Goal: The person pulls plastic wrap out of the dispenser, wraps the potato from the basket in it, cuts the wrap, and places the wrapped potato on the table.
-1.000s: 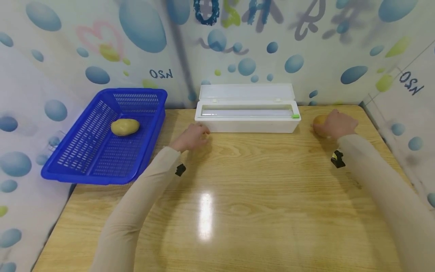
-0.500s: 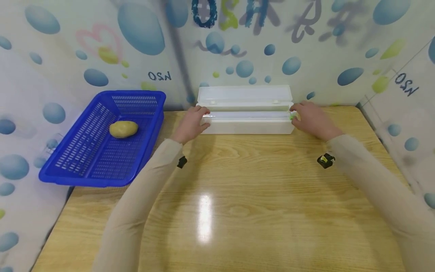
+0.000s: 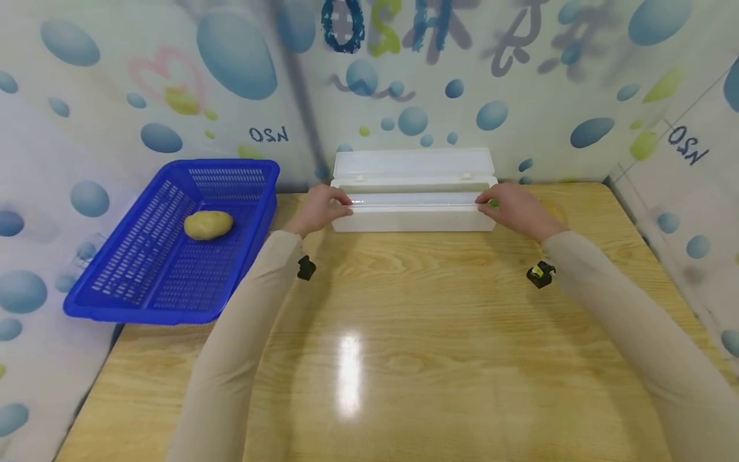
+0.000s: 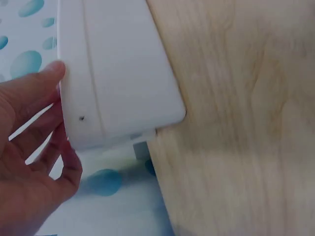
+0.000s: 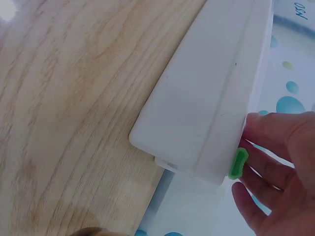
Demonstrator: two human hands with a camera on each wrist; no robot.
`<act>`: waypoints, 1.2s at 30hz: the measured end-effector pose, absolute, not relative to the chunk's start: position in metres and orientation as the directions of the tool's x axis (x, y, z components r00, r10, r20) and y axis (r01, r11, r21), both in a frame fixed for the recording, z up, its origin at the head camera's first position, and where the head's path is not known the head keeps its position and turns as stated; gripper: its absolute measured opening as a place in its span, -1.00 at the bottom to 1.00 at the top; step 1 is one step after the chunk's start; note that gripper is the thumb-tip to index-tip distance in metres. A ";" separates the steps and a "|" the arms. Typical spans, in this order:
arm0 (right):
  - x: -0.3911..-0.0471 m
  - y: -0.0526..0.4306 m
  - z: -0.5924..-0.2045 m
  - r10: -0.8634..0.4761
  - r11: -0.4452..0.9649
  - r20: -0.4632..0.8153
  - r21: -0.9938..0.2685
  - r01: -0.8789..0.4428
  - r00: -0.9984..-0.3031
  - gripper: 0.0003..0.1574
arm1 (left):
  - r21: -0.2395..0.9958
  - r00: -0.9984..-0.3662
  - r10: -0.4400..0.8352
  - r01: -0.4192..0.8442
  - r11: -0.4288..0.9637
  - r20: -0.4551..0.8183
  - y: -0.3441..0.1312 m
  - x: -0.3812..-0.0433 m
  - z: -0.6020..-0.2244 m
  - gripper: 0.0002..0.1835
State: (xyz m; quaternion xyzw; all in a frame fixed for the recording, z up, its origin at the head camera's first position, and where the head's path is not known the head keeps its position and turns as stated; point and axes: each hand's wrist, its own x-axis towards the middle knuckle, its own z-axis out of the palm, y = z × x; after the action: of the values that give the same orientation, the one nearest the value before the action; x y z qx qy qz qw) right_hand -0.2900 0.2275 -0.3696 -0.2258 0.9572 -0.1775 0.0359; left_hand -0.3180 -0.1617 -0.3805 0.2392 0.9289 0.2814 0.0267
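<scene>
A long white plastic wrap dispenser (image 3: 412, 220) stands at the back of the table with its lid (image 3: 412, 163) raised; a clear film strip (image 3: 412, 199) lies along its front opening. My left hand (image 3: 317, 208) grips the dispenser's front top edge at the left end, thumb in front and fingers behind. At the other end my right hand (image 3: 516, 206) holds the same edge, beside the green slider (image 5: 238, 163). Whether the fingertips pinch film or only the edge is hard to see. Partly hidden behind the right hand is a round orange-brown thing (image 3: 557, 210).
A blue perforated basket (image 3: 242, 263) sits on the left side of the table, holding one potato (image 3: 208, 225). The wooden table (image 3: 416, 333) meets a patterned wall (image 3: 404, 77) at the back and a second wall on the right.
My right hand has left the round orange-brown thing and moved left to the dispenser's right end. My left hand has risen from its lower left corner to its front top edge.
</scene>
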 end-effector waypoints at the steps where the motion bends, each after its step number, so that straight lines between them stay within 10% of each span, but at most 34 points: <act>1: -0.291 0.227 -0.369 -0.438 0.831 0.013 -0.375 -0.411 -0.899 -0.72 | 0.556 -0.887 0.456 0.416 0.720 0.073 -0.163 -0.320 -0.381 -0.82; 36: -0.316 0.224 -0.377 -0.445 0.814 0.067 -0.386 -0.435 -0.893 -0.84 | 0.496 -0.887 0.452 0.434 0.752 0.091 -0.155 -0.340 -0.380 -0.84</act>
State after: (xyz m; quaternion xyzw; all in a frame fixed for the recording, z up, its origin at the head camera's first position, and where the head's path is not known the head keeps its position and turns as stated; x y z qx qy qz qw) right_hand -0.3156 0.2238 -0.3774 -0.2311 0.9522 -0.1994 0.0130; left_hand -0.3399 -0.1552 -0.3804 0.2367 0.9357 0.2609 0.0171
